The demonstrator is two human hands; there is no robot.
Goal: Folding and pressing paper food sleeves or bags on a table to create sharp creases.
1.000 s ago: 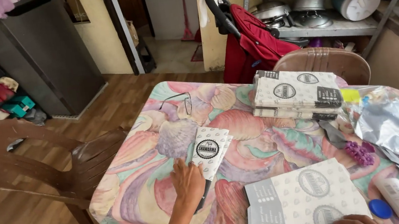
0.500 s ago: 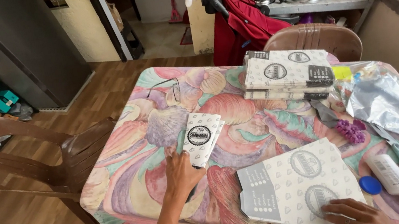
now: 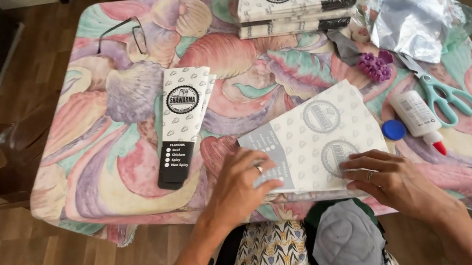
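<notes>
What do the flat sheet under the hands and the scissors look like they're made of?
The sheet looks like thin matte printed paper or card: it lies flat with crisp edges. The scissors have glossy teal handles, probably plastic, and dull grey blades, likely metal.

Both forearms are bare, with no sleeves showing. The left hand wears a ring on one finger, and the right hand wears a thin ring too. At six o'clock, a garment patterned in cream, yellow and dark leaf shapes covers the lap.
</notes>
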